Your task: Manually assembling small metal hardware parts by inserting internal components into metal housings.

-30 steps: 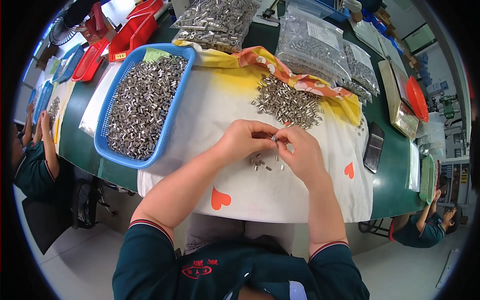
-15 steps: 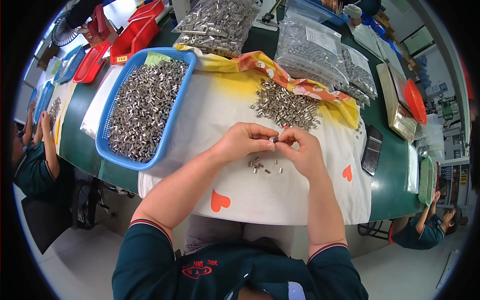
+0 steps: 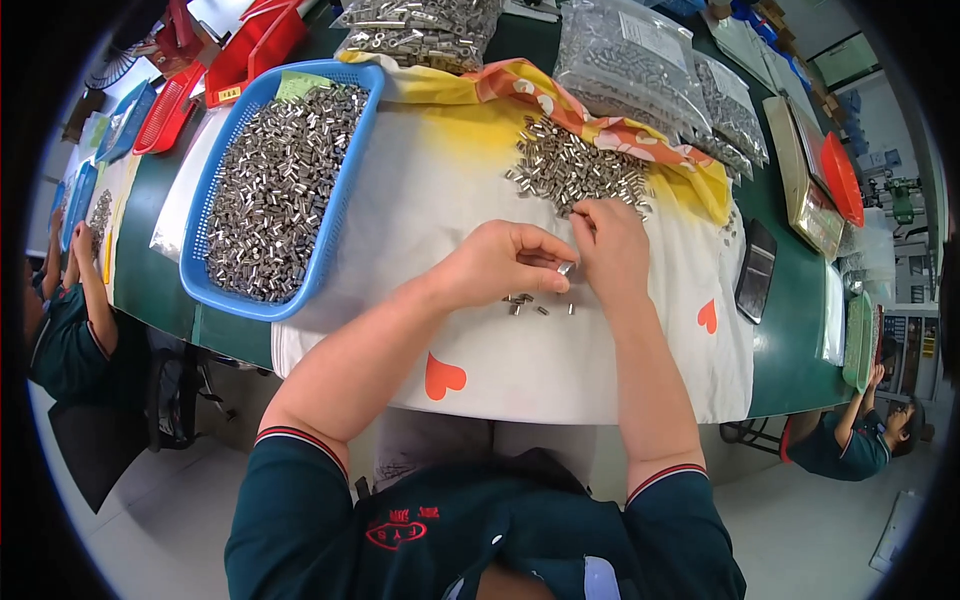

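Observation:
Pinched between the thumb and fingers of my left hand (image 3: 505, 265) is a small shiny metal sleeve (image 3: 566, 268). My right hand (image 3: 610, 245) is at the near edge of a heap of small metal sleeves (image 3: 575, 165), its fingers curled together at the tips. Whatever those fingertips hold, if anything, is hidden. Several loose sleeves (image 3: 541, 310) lie on the white cloth (image 3: 560, 370) just below my left hand, some partly covered by it. To the left stands a blue plastic basket (image 3: 330, 225) filled with the same kind of sleeves.
Clear bags of metal parts (image 3: 630, 75) lie beyond the rolled yellow and orange cloth edge (image 3: 690, 160). A phone (image 3: 757, 270) rests on the green table (image 3: 790, 350) at right. Red trays (image 3: 262, 40) stand far left. Other people (image 3: 75, 320) sit at both sides.
My hands have come apart. The right one has moved away to the heap, while the left keeps the sleeve. The whole view has shifted slightly.

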`<state>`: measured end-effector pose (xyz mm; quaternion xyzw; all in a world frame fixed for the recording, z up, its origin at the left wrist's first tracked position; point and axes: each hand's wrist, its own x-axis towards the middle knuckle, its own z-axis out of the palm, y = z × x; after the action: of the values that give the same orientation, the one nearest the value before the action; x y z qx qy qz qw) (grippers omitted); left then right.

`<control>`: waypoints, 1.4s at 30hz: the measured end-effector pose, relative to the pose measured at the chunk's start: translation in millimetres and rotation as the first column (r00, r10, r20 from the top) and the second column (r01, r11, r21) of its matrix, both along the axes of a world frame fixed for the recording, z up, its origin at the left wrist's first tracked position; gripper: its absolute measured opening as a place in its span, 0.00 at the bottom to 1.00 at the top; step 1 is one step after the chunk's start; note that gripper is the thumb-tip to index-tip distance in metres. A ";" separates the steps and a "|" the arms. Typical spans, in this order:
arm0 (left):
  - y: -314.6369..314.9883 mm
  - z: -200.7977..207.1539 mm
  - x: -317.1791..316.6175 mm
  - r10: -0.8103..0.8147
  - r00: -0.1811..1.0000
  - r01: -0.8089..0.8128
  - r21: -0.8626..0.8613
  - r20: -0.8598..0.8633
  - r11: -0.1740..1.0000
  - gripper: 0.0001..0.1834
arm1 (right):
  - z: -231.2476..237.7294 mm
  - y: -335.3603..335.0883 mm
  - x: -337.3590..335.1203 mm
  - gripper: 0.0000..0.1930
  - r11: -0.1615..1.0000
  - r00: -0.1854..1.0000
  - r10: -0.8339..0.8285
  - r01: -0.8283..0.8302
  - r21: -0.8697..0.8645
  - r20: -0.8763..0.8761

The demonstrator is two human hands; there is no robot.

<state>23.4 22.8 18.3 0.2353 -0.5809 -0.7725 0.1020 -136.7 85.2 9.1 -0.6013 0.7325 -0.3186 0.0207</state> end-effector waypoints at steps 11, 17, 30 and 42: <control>-1.3 -3.3 1.6 -0.016 1.000 0.016 0.054 -0.015 0.998 0.16 | -2.5 0.9 3.0 0.04 0.997 0.990 0.057 -0.062 -0.037 -0.133; -5.6 -5.5 1.8 0.011 0.996 -0.004 0.076 -0.089 0.997 0.15 | -3.6 2.4 2.2 0.05 0.998 0.985 0.045 -0.036 0.057 -0.167; -7.7 -7.4 2.3 0.239 0.963 -0.217 0.166 -0.122 0.962 0.16 | 31.7 21.1 9.6 0.04 0.973 0.754 0.176 -0.232 0.005 0.633; -4.5 -10.9 -0.4 0.241 0.970 -0.242 -0.092 -0.025 0.966 0.16 | 29.8 23.7 9.0 0.05 0.973 0.924 0.230 -0.226 -0.048 0.307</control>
<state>23.0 18.3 7.3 0.2940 -0.5829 -0.7277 0.2101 -127.7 108.9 38.9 -0.6248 0.6433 -0.4091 0.1689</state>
